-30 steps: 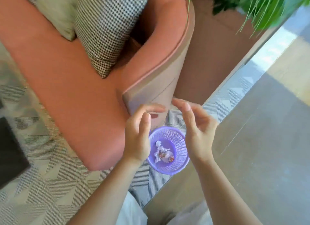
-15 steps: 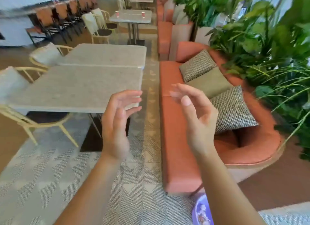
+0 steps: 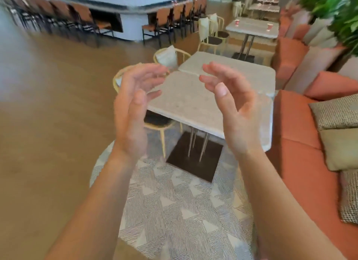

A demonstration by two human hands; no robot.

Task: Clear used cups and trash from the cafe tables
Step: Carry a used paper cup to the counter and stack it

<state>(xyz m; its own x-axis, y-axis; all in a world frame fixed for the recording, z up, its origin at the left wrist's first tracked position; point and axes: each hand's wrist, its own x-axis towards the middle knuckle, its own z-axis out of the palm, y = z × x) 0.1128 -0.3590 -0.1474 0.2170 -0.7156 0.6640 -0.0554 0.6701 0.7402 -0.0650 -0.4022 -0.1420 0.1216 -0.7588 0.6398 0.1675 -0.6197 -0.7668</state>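
A red paper cup [image 3: 237, 23] with a pale pattern stands near the left edge of the far table [image 3: 251, 30], and a second red cup [image 3: 269, 27] stands near its right edge, well apart; both are small, blurred and upright. The left grip [image 3: 133, 108] and right grip [image 3: 238, 112] are raised above the near table [image 3: 186, 100], palms facing each other, fingers loosely curved and wide, holding nothing. Both tables have pale speckled stone tops with rounded corners on thin metal legs. A grey rug [image 3: 174, 201] with a striped triangle pattern lies on the wooden floor [image 3: 48, 124]. Woven cushions [image 3: 337, 112] rest on the orange sofa [image 3: 302, 162].
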